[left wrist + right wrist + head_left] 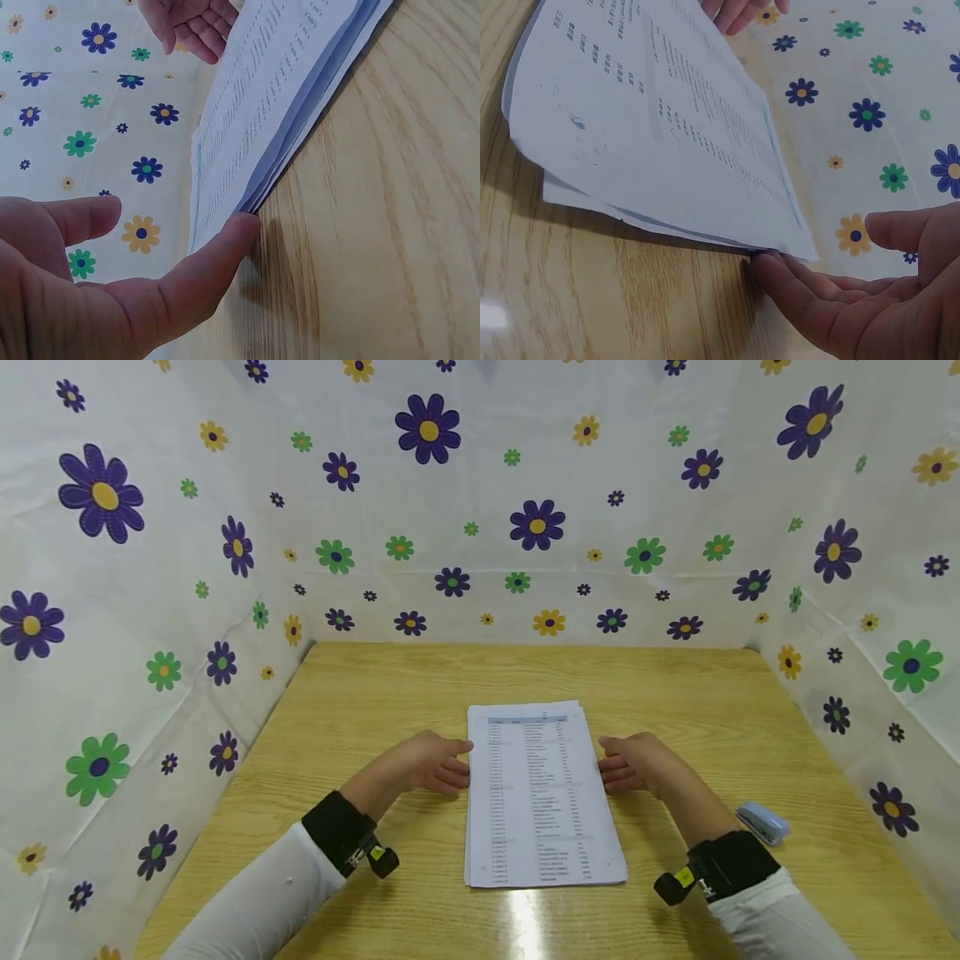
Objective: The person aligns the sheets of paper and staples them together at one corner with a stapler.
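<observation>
Squarely between the two hands, just below the centre of the head view, lies the paper stack point(543, 802), flat on the table point(375, 693), its long axis running from top to bottom of the frame. So its long edges face the fingers: the left hand point(435, 764) meets the left edge and the right hand point(633, 764) the right, both along the stack's upper half. Neither is clearly nearer; each wrist view shows a fingertip touching the edge.

Both hands are loosely open, fingers extended with a slight bend and thumbs apart, and neither grips anything. Whether the right fingertips are tucked under the sheets or only against them, I cannot tell. The sheets don't sit quite flush: in the right wrist view a lower one pokes out at left.

At lower right of the head view, a blue stapler point(762, 822) rests beside the right wrist. Behind everything hangs a flowered sheet point(480, 485).
</observation>
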The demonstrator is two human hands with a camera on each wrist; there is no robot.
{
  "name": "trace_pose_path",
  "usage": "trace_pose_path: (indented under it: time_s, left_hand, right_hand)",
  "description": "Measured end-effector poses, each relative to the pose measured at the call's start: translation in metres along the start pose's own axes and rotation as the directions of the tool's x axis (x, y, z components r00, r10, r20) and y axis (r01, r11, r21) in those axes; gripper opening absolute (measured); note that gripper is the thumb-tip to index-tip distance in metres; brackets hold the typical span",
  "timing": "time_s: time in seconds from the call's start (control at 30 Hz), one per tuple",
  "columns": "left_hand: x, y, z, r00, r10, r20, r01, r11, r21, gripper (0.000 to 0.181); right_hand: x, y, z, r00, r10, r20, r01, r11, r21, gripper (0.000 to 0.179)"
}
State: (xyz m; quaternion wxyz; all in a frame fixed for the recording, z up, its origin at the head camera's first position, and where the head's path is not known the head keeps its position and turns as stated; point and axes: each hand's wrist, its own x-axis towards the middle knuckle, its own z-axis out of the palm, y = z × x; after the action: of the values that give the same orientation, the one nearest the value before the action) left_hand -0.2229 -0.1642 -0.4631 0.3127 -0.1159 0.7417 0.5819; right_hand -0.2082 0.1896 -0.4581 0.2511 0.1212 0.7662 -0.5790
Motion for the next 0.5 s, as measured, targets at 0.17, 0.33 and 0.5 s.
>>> trace_pose_path:
  time_s: [0.17,0.33,0.5]
  left_hand:
    - [0.0014,0.0022,-0.0003,1.0,-0.023,0.009,0.024,0.998,-0.063,0.072]
    - [0.0025,0.0011,-0.0002,0.998,-0.057,0.021,0.059,0.993,-0.105,0.068]
    - [0.0047,-0.0005,0.0035,0.997,-0.065,0.044,0.07,0.991,-0.11,0.056]
  right_hand:
    - [0.0014,-0.0006,0.0011,1.0,0.004,-0.014,-0.004,1.0,0.013,0.061]
    - [0.0023,0.0,0.0026,1.0,0.015,-0.02,-0.015,1.0,-0.002,0.055]
    - [0.004,0.0026,0.0047,1.0,-0.002,-0.015,0.002,1.0,0.006,0.054]
